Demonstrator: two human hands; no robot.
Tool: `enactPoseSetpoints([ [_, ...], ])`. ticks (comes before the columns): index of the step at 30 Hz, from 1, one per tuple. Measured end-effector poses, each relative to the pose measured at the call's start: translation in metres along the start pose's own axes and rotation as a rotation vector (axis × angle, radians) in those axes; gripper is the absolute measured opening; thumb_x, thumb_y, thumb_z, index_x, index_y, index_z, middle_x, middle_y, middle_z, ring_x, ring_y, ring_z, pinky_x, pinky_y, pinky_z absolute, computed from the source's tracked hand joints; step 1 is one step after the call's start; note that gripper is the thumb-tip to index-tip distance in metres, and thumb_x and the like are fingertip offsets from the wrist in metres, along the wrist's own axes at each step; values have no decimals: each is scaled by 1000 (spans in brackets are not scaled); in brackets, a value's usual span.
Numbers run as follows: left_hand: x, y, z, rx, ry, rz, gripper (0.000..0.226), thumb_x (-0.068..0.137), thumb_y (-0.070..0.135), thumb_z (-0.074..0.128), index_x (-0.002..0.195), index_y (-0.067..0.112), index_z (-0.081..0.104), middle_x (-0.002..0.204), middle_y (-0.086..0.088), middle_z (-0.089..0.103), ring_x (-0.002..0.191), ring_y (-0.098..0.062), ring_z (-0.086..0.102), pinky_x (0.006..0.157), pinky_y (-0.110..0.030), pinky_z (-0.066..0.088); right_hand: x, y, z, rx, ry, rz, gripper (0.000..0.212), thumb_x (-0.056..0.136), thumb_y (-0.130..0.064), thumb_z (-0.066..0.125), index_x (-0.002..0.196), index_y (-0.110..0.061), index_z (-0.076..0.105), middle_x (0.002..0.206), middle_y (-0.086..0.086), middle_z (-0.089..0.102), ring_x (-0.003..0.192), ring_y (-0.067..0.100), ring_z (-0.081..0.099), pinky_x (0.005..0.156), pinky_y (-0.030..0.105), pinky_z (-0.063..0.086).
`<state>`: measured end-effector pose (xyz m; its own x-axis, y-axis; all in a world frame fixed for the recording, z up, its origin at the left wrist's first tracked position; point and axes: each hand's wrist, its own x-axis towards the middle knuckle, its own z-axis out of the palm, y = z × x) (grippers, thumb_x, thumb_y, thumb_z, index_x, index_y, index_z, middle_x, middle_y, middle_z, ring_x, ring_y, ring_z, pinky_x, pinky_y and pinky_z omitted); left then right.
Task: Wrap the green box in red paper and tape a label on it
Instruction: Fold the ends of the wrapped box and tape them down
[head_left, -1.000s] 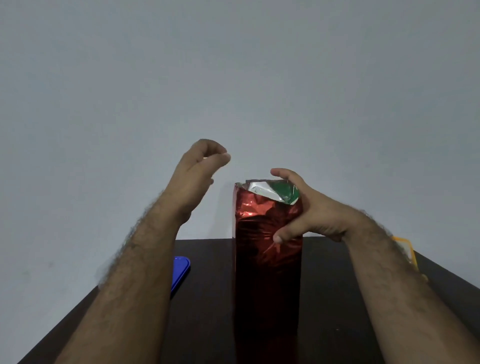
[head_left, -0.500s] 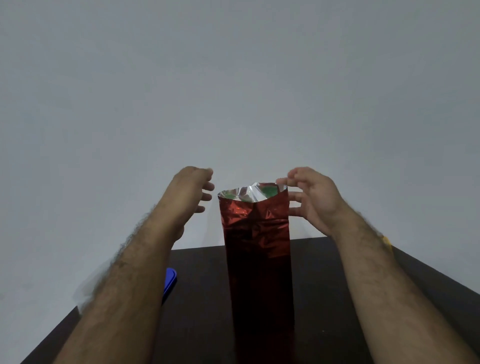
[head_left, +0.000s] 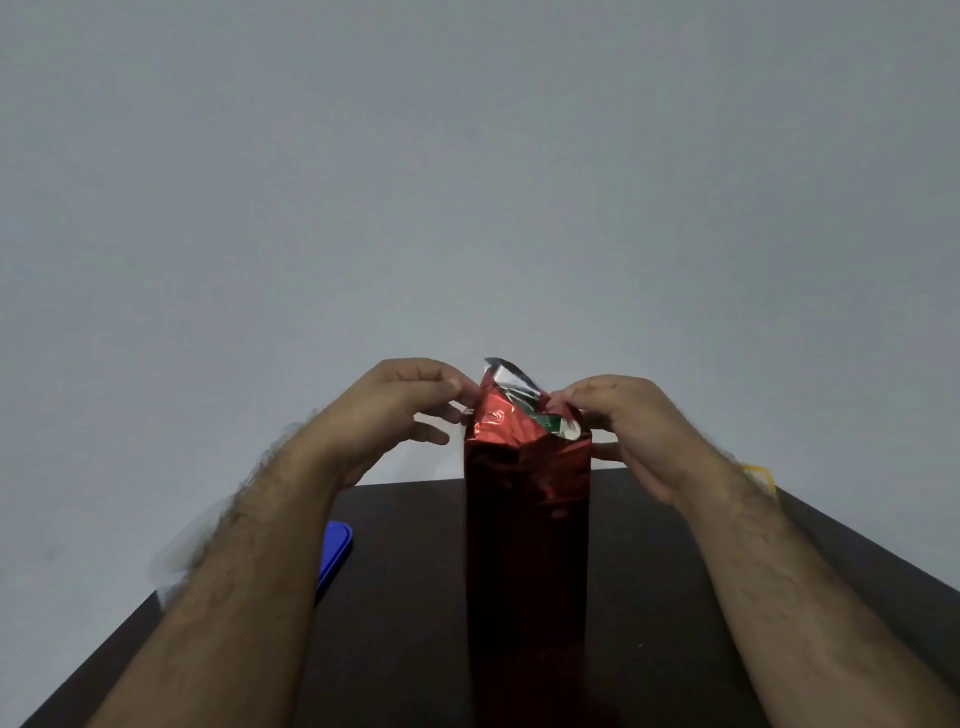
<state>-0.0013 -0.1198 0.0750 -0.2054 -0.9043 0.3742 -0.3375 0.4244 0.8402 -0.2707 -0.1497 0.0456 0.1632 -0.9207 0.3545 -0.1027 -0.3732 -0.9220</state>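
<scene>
Red foil paper (head_left: 524, 545) covers the tall green box (head_left: 551, 423), which stands upright at the middle of the dark table (head_left: 405, 623). Only a small patch of green shows at the open top, right of centre, under the loose paper ends. The silver inner face of the paper shows on a flap that sticks up at the top.

Left hand (head_left: 384, 415): placed at the top left corner of the box. Thumb and forefinger pinch the upper paper edge; the remaining fingers are loosely curled, spread below it, and point toward the box.

Right hand (head_left: 634, 426): placed at the top right corner. The fingertips are curled down onto the paper edge and grip it; one finger lies along the right side of the box, lower down.

A blue flat object (head_left: 335, 558) lies on the table left of the box, partly hidden by the left forearm. A yellow object (head_left: 761, 475) shows at the far right, behind the right wrist; its kind cannot be told. A plain grey wall (head_left: 467, 182) stands behind the table.
</scene>
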Motion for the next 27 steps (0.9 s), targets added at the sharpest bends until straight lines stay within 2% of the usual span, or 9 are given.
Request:
enactPoseSetpoints([
  [3,-3,1,4,101,-45,51,22,89,20,79,111,21,80,103,-7,79,96,-18,71,86,-38,55,-9,9,10,60,21,-68,7,91,-15,77,95,-14,83,98,6,80,87,15,72,84,40,54],
  [5,-3,2,6,116,-64,44,32,80,22,86,111,25,80,93,-10,77,89,-19,67,86,-43,54,-13,12,17,106,12,-104,13,89,-7,79,100,-13,82,102,8,80,88,21,75,81,37,58],
  [8,-3,4,5,126,-73,15,44,71,31,89,114,31,79,99,-24,73,93,-25,68,101,-56,53,-15,15,22,128,-39,-147,28,89,-7,78,113,-20,80,110,3,79,100,22,76,82,32,59],
  [11,-4,5,7,133,-93,-5,48,68,34,90,116,34,78,106,-15,76,106,-31,72,110,-58,49,-14,18,25,95,-62,-156,40,83,-24,75,122,-31,76,119,-1,76,111,21,73,87,29,56],
  [14,-4,3,13,96,-138,-15,52,70,40,89,120,30,77,116,2,79,116,-29,71,113,-62,46,-15,21,26,123,-98,-152,43,85,-34,72,127,-32,72,124,0,74,116,21,71,95,34,57],
  [17,-4,3,19,57,-165,-8,44,80,33,87,122,26,77,121,2,79,120,-23,72,116,-57,45,-17,24,27,116,-79,-132,57,85,-47,75,139,-40,61,134,-4,69,119,14,70,104,39,56],
  [21,-4,5,25,33,-162,-32,34,91,17,82,124,19,76,117,4,80,114,-10,73,112,-38,50,-19,23,29,212,-10,-83,73,80,-56,76,146,-39,49,136,3,66,115,19,73,103,44,58],
  [24,0,2,28,3,-108,-21,51,75,27,92,122,21,73,121,5,78,119,-9,71,114,-41,49,-22,19,31,342,69,-98,69,81,-55,71,143,-32,52,130,5,69,108,19,76,97,44,61],
  [27,3,-2,28,43,52,1,56,56,42,99,103,31,72,125,12,73,124,-3,63,106,-39,53,-24,21,36,198,178,-317,52,87,-53,69,135,-33,62,137,-2,63,123,19,68,98,42,60],
])
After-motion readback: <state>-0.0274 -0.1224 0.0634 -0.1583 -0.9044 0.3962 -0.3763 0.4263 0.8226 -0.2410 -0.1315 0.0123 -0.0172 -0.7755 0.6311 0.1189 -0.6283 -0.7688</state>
